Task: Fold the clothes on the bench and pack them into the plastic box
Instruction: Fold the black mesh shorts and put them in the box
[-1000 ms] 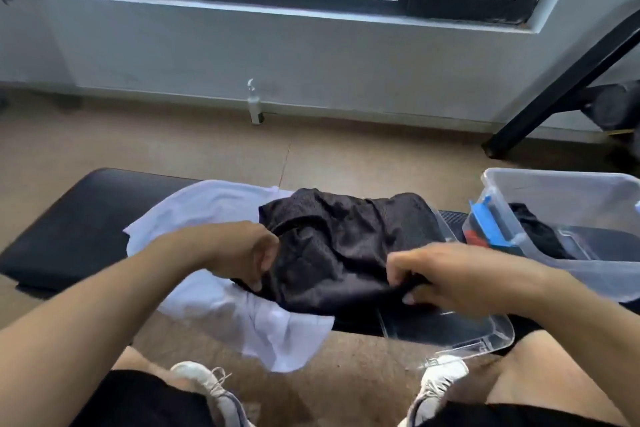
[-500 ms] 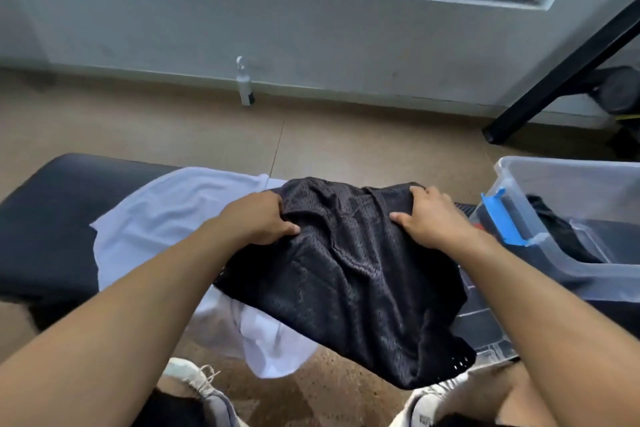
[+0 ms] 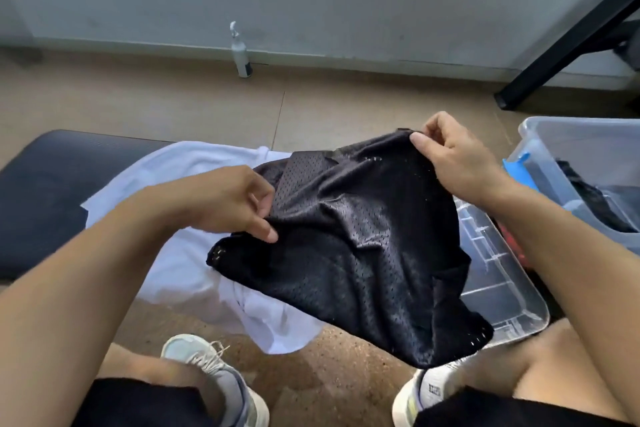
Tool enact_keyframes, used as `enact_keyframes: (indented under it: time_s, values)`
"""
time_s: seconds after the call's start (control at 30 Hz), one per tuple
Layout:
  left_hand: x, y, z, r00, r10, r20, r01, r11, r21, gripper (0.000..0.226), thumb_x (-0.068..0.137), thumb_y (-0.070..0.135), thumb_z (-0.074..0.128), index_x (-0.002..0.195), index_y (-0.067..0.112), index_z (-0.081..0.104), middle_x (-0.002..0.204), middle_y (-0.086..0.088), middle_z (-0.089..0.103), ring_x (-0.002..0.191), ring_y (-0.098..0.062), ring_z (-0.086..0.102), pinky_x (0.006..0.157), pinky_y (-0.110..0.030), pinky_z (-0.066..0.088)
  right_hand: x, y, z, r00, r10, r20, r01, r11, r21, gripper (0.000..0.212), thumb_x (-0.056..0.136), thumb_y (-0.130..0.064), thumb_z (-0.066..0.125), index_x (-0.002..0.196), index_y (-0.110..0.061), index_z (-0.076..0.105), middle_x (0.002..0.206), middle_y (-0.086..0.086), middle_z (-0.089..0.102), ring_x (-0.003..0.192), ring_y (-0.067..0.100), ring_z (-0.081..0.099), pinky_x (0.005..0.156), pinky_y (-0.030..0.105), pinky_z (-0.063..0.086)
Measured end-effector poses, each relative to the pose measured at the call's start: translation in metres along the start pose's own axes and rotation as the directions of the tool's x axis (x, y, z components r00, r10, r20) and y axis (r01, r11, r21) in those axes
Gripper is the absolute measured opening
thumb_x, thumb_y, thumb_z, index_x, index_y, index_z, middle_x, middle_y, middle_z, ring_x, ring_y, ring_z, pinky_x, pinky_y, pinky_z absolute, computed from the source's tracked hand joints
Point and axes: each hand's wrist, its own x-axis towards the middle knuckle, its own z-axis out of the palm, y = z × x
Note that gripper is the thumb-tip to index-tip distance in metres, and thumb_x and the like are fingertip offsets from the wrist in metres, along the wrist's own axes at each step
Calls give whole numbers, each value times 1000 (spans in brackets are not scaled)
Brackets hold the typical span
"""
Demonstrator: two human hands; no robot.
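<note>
A black mesh garment [image 3: 360, 250] hangs over the near edge of the black bench [image 3: 52, 184], lying partly on a white garment [image 3: 180, 253]. My left hand [image 3: 228, 201] pinches the black garment's left edge between thumb and fingers. My right hand [image 3: 450, 156] pinches its far top corner and lifts it a little. The clear plastic box [image 3: 568, 149] stands at the right with dark clothes inside and a blue clip on its rim.
The box's clear lid [image 3: 498, 288] lies on the bench under the black garment's right side. A small white bottle [image 3: 240, 52] stands by the wall. A black metal leg [image 3: 568, 42] slants at the far right. My knees and white shoes are below.
My right hand has moved up to the garment's far corner and now pinches it. My left hand has slid down its left edge. The view has tilted downward.
</note>
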Motion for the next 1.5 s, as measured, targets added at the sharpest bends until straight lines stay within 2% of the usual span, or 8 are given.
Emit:
enact_keyframes:
  time_s: [0.17, 0.27, 0.43, 0.77, 1.03, 1.13, 1.27, 1.5]
  values:
    - [-26, 24, 1, 906, -118, 407, 99, 993, 68, 35, 66, 56, 84, 74, 23, 74, 62, 14, 66, 58, -4, 54, 64, -24, 40, -45, -23, -6, 820, -179, 543, 185, 982, 45, 16, 95, -34, 64, 83, -26, 59, 69, -2, 58, 62, 6, 48, 59, 27, 41]
    - [-14, 20, 4, 947, -202, 250, 185, 979, 88, 49, 74, 66, 72, 69, 18, 76, 69, 9, 75, 69, -3, 69, 73, -23, 46, -56, -21, 0, 673, 33, 739, 241, 935, -261, 31, 89, -62, 57, 88, -33, 69, 73, -15, 66, 67, -1, 57, 67, 23, 47]
    - [30, 6, 16, 903, -170, -395, 163, 985, -50, 39, 79, 58, 74, 86, 21, 65, 98, -2, 73, 82, -18, 64, 74, -31, 49, -39, -3, 8, 898, -31, 439, 193, 924, -330, 20, 84, -44, 76, 98, -34, 67, 85, -15, 67, 79, 2, 62, 80, 33, 55]
    - [87, 6, 37, 898, 78, -434, 26, 973, 231, 76, 95, 50, 56, 157, 42, 13, 164, -7, 19, 149, -30, 17, 120, -50, 18, -15, 11, 38, 828, -186, 529, 474, 736, -483, 69, 96, -17, 56, 151, -49, 28, 163, -8, 20, 149, 23, 11, 123, 43, 17]
    - [97, 1, 43, 920, 102, -379, -13, 973, 232, 50, 96, 30, 54, 145, 31, 40, 167, 1, 15, 155, -21, -1, 123, -46, 4, -18, -4, 29, 842, -392, 370, 505, 813, -288, 11, 83, -16, 65, 91, -24, 62, 121, -10, 69, 137, 18, 43, 109, 37, 36]
    - [95, 5, 40, 923, 154, -352, -71, 969, 239, 83, 87, 12, 55, 156, 38, 17, 168, 4, 9, 155, -19, -4, 124, -49, 4, -36, -27, 9, 858, -374, 351, 418, 907, -55, 10, 84, -16, 70, 87, -21, 63, 93, -2, 73, 96, 22, 66, 85, 41, 49]
    - [95, 10, 38, 921, 185, -342, -49, 928, 369, 51, 86, 20, 57, 135, 35, 54, 168, 2, 8, 155, -21, -7, 124, -49, 3, -61, -51, -17, 827, -403, 393, 390, 913, 116, 13, 83, -32, 76, 79, -29, 64, 71, -3, 66, 67, 21, 62, 68, 42, 52]
    - [77, 2, 7, 874, 81, -479, 80, 949, 304, 5, 89, 25, 59, 85, 26, 56, 126, -9, 64, 125, -31, 53, 99, -43, 42, -53, -12, -44, 964, -105, 243, 167, 953, -252, 14, 77, -37, 83, 73, -34, 69, 70, -14, 67, 69, 6, 63, 63, 25, 50]
